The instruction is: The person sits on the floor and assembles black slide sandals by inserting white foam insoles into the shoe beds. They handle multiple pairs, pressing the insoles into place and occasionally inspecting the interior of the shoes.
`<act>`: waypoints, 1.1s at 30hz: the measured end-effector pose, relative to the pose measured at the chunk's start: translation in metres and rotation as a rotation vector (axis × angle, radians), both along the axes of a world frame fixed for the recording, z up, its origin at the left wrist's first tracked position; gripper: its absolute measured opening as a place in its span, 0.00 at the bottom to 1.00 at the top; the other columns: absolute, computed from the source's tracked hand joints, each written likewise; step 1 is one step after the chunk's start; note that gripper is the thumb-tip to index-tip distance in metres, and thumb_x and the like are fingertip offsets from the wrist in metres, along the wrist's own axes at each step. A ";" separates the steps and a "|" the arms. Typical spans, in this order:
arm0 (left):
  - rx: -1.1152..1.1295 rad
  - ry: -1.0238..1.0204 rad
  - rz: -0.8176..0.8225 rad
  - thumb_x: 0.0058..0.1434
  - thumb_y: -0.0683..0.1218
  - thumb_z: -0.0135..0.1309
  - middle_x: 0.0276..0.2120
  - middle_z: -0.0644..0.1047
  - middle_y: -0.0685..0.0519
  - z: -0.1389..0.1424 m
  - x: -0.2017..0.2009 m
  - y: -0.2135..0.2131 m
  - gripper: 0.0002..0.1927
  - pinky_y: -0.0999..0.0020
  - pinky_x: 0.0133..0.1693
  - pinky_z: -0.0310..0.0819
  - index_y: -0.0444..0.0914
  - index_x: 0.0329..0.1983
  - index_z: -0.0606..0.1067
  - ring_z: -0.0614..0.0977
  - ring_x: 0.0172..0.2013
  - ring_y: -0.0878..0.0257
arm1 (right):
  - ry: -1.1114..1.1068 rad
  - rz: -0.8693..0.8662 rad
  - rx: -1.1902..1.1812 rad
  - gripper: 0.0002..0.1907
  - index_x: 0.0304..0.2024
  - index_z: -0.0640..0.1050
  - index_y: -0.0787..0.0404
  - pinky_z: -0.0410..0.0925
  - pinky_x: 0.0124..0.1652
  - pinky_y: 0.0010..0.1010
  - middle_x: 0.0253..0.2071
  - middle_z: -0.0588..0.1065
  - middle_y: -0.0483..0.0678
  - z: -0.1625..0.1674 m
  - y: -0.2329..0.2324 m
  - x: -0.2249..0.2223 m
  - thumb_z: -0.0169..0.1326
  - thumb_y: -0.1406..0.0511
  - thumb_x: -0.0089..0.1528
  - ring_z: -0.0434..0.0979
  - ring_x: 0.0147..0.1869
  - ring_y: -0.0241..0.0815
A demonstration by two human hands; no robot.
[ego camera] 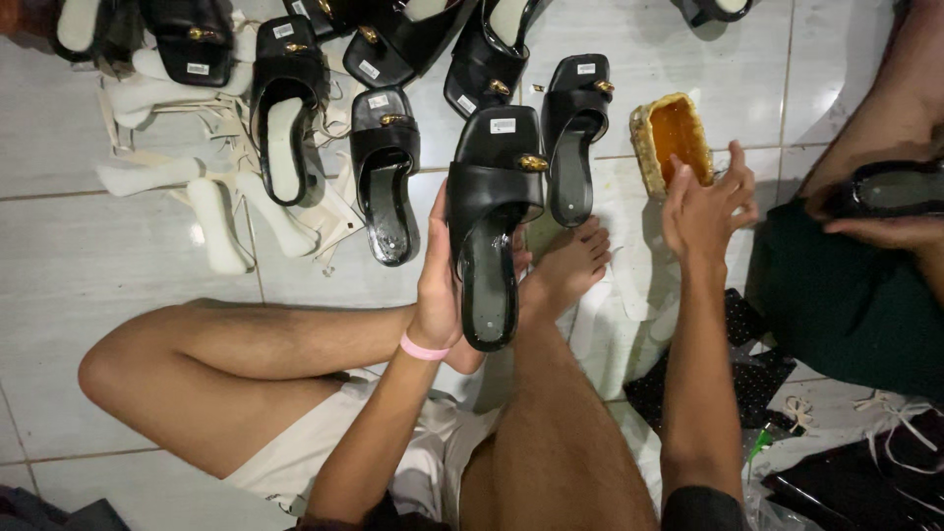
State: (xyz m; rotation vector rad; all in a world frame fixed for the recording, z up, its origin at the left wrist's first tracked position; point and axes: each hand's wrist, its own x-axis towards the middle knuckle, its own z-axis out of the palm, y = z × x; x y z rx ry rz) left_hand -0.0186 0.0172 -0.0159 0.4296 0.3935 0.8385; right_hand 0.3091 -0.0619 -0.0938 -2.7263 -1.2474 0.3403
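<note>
Head cam: L hand (439, 285) gripped black sandal (495, 221) upright over lap, insole bare. R hand (706, 202) loosely open, holding nothing, fingers at glue tub (672, 140) rim on floor. Judged best w/ thin even glue, sandal kept steady.

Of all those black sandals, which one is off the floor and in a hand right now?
The black sandal with the gold buckle, held upright in the left hand, toe end up. The other black sandals lie on the tiled floor beyond it, untouched.
</note>
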 end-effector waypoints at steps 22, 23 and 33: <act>0.032 0.004 0.049 0.78 0.67 0.26 0.65 0.70 0.43 0.002 0.015 -0.003 0.37 0.56 0.52 0.79 0.43 0.82 0.47 0.78 0.54 0.55 | 0.513 0.223 0.941 0.32 0.58 0.75 0.54 0.55 0.68 0.40 0.70 0.59 0.47 0.074 -0.077 -0.077 0.27 0.42 0.77 0.58 0.75 0.41; 0.038 0.019 0.053 0.77 0.67 0.26 0.67 0.68 0.44 0.004 0.016 -0.003 0.38 0.56 0.52 0.80 0.43 0.82 0.46 0.77 0.58 0.56 | 0.599 0.305 0.919 0.35 0.57 0.77 0.53 0.54 0.68 0.40 0.71 0.57 0.46 0.080 -0.073 -0.095 0.24 0.42 0.76 0.56 0.76 0.41; 0.198 0.093 0.124 0.78 0.67 0.27 0.76 0.56 0.48 0.014 0.019 -0.005 0.39 0.58 0.76 0.55 0.41 0.82 0.42 0.62 0.75 0.56 | 0.386 0.643 0.506 0.26 0.60 0.81 0.55 0.50 0.76 0.50 0.75 0.49 0.56 0.110 -0.014 -0.162 0.32 0.57 0.77 0.45 0.80 0.58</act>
